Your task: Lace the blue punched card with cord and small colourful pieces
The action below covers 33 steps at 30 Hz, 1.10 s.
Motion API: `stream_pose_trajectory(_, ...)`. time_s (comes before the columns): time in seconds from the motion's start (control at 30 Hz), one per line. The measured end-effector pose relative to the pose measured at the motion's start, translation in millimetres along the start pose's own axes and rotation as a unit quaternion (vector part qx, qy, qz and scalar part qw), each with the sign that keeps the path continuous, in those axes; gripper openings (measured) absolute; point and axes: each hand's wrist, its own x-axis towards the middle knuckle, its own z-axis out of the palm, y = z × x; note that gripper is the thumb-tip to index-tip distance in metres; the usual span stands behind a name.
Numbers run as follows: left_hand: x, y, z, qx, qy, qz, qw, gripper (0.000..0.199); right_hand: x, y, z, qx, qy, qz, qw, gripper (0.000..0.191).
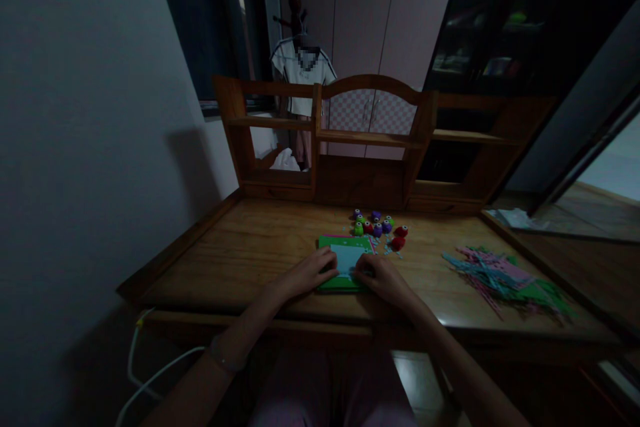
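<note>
Light-blue sheet (347,259), thin and flat, lay at lower centre on a green rectangular base (340,284), liable to crease under uneven pressure from left hand (320,268) and right hand (379,273), both curled at its sides, pinch not discernible; beyond, rounded big-eyed figures (378,231); lower right, tangled strips (493,273); beneath, grained wooden desk (250,233).

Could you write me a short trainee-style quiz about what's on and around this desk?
1. What colour is the sheet between the left hand and the right hand?
2. True or false: the pile of coloured strips lies to the right of both hands.
3. Fill in: the small toys with eyes are red, green and ____.

Key: 1. Light blue. 2. True. 3. Purple.
</note>
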Motion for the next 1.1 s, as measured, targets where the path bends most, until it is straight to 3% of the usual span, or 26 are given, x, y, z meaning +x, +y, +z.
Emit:
stream_pose_trajectory(0.27,1.5,-10.2,1.6,0.069,-0.011,-0.049,0.996,0.021,-0.9,0.2,0.5,0.006,0.000,0.002,1.000,0.016)
stream_pose_trajectory(0.53,-6.6,-2.2,-11.7,-0.017,0.000,-0.099,0.995,0.010,-1.4,-1.3,-1.4,0.019,-0.003,-0.008,1.000,0.014)
stream_pose_trajectory(0.63,-17.9,10.8,-8.5,-0.036,0.090,-0.114,0.989,0.017,-1.6,-0.9,-1.9,0.034,-0.007,-0.011,0.999,0.014)
stream_pose_trajectory(0.7,-26.5,24.8,-3.0,0.004,0.177,-0.119,0.977,0.027,-2.0,-0.4,-1.7,0.038,-0.009,-0.010,0.999,0.015)
stream_pose_trajectory(0.73,-30.6,32.6,0.0,0.035,0.193,-0.106,0.975,0.030,-2.2,-0.1,-1.4,0.038,-0.008,-0.010,0.999,0.015)
stream_pose_trajectory(0.9,-44.7,59.6,10.4,0.174,0.096,-0.009,0.980,0.035,-2.4,0.4,-0.7,0.029,0.000,-0.012,1.000,0.016)
stream_pose_trajectory(1.1,-47.6,58.7,14.8,0.245,0.071,0.005,0.967,0.041,-0.6,0.4,-0.6,0.022,-0.008,-0.016,1.000,0.014)
